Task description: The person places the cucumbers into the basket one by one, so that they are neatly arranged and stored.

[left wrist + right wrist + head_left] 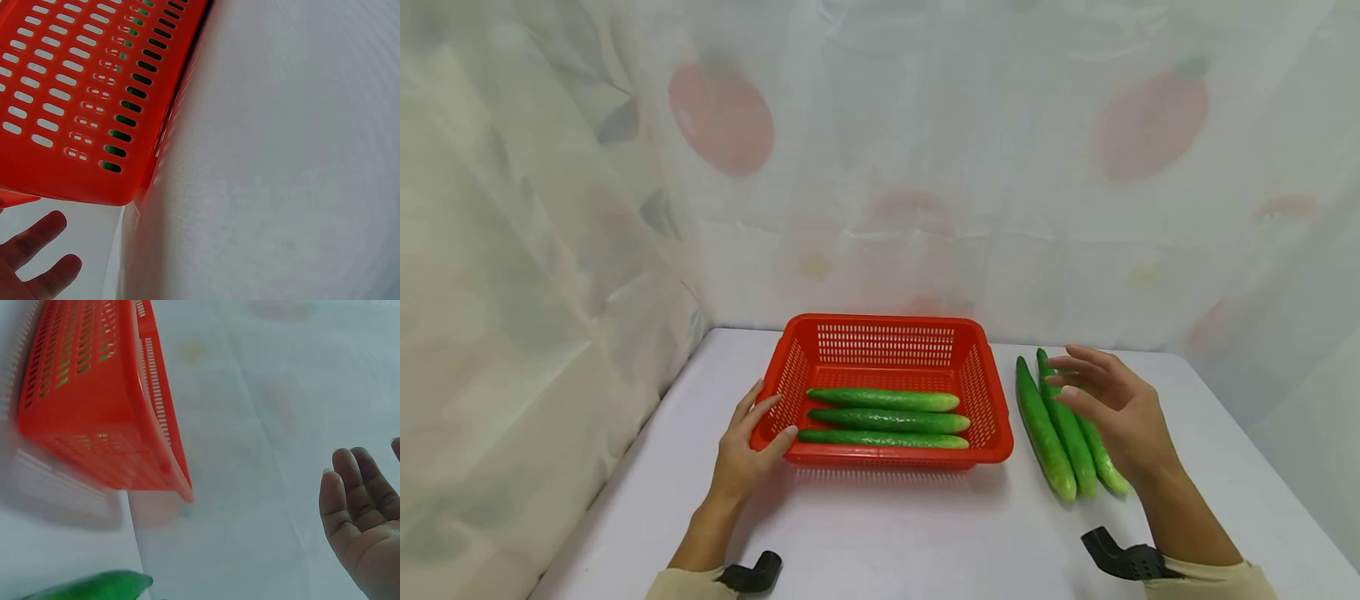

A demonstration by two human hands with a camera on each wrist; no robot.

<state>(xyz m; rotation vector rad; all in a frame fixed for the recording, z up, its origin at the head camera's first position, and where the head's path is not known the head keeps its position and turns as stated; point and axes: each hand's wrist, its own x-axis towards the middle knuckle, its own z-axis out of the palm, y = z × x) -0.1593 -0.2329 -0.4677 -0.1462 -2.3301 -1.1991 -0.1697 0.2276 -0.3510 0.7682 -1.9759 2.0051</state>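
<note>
A red plastic basket point(895, 455) with slotted walls holds three green cucumbers point(891, 421) lying side by side across it. At its front left corner is my left hand point(737, 462), thumb and fingers spread around the rim. The left wrist view shows two fingers point(37, 237) apart from the basket wall point(87, 181). To the basket's right, three more cucumbers point(1045, 433) lie lengthwise on the table, the rightmost partly hidden. Over them hovers my right hand point(1123, 417), fingers loosely bent and holding nothing; its palm point(375, 550) shows in the right wrist view.
A white table point(925, 542) carries everything. Pale curtains point(880, 167) printed with fruit hang behind it and at both sides. Black wrist mounts point(1123, 558) sit at both sleeve cuffs. The basket stands close to the table's back edge.
</note>
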